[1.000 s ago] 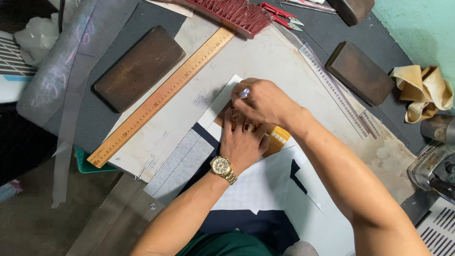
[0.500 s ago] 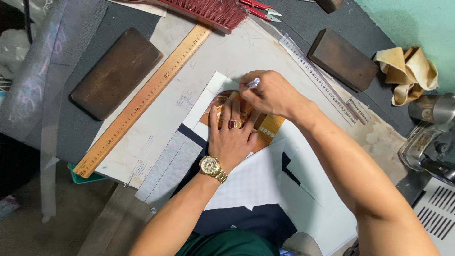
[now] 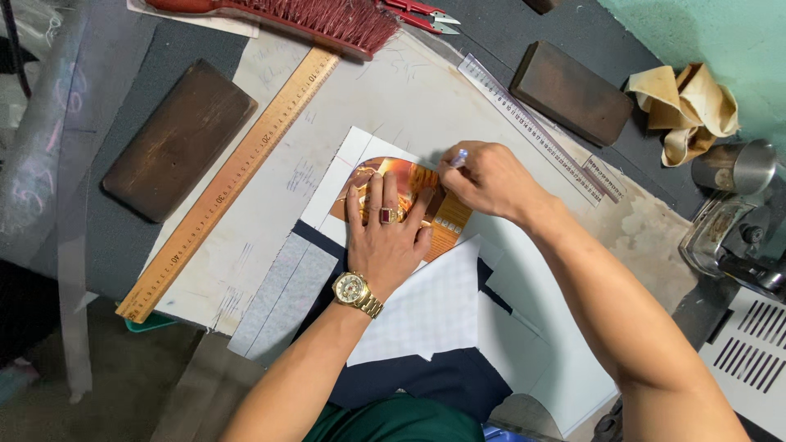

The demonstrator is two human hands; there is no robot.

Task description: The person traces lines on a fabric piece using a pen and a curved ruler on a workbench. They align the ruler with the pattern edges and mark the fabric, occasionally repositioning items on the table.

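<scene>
Left hand (image 3: 385, 237): palm down, fingers spread flat, pressing on the orange template card (image 3: 413, 192); gripping nothing, only pinning; a ring with a red stone and a gold wristwatch (image 3: 355, 292) show on it
Right hand (image 3: 483, 178): fingers pinched together on a small pale marking chalk (image 3: 458, 158), its tip at the top right edge of the card
Orange template card: curved at the top, lying on a white sheet (image 3: 348, 168) near the middle of the worktable (image 3: 409, 90); partly hidden under the left hand
White sheet: beneath the card, over dark navy fabric (image 3: 426, 381); more white pieces (image 3: 434, 307) lie toward the person
Wooden ruler (image 3: 237, 176): long, lying diagonally, left of the hands, well apart from them
Clear ruler (image 3: 532, 127): diagonal, just beyond the right hand
Dark wooden blocks: 1 (image 3: 178, 139) left of the wooden ruler, 1 (image 3: 571, 92) past the clear ruler
Red brush (image 3: 319, 16): at the far edge; red snips (image 3: 422, 14) beside its bristles
Crumpled tan cloth (image 3: 684, 106): far right, near a metal cup (image 3: 733, 168)
</scene>
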